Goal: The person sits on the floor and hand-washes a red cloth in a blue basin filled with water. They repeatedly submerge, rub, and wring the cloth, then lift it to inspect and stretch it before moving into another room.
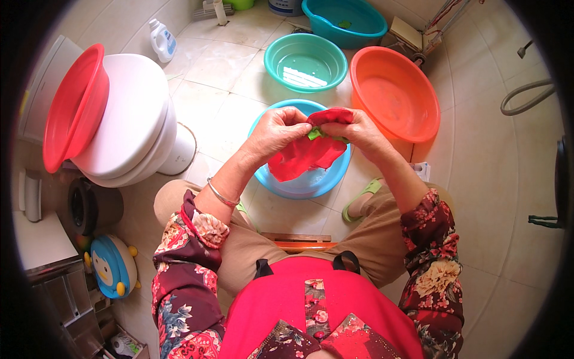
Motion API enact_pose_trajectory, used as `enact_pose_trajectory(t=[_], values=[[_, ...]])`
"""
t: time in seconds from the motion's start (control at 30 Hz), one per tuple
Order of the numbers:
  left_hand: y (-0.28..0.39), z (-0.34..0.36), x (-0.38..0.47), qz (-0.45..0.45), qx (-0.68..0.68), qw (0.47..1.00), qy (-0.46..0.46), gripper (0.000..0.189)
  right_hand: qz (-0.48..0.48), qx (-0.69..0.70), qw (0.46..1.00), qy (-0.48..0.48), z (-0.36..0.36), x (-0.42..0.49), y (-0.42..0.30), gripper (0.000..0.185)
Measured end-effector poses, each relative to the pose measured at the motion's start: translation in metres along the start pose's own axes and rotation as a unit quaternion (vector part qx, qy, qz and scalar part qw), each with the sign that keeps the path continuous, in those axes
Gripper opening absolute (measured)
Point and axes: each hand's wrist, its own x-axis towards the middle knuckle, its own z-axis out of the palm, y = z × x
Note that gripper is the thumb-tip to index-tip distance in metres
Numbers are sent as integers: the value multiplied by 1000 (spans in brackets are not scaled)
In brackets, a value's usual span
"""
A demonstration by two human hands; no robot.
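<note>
Both my hands hold up a wet-looking red cloth item (291, 159) with a bright green part (316, 133) at its middle. My left hand (279, 130) pinches it near the green part between thumb and fingers. On the other side, my right hand (354, 130) grips a folded upper portion of the red cloth. Below the cloth stands a light blue basin (309, 190) on the tiled floor, with what looks like sudsy water inside. The cloth covers much of the basin's inside.
A green basin (307, 63) with water, an orange basin (394, 94) and a teal basin (345, 22) stand beyond. At left, a red basin (76, 112) leans on the toilet (130, 112). A white detergent bottle (162, 41) stands by the wall. A penguin-shaped potty (112, 267) sits lower left.
</note>
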Motion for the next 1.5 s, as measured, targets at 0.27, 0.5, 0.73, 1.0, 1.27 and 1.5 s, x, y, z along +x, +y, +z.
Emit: enact_pose_trajectory(t=[0.27, 0.5, 0.73, 1.0, 1.27, 1.5], values=[[-4, -3, 3, 13, 3, 998, 64, 17, -54, 32, 998, 11, 4, 4, 4, 27], [0, -12, 7, 8, -39, 990, 133, 34, -50, 82, 993, 68, -13, 6, 18, 23], [12, -26, 0, 6, 17, 993, 116, 45, -45, 111, 977, 178, -25, 7, 8, 25], [-16, -49, 4, -25, 250, 962, 111, 36, -93, 163, 952, 242, -44, 9, 10, 24], [-10, -43, 3, 26, 62, 983, 173, 21, -64, 114, 953, 274, -47, 6, 10, 17], [7, -33, -1, 29, -58, 982, 176, 20, -60, -13, 992, 108, -36, 7, 13, 21]])
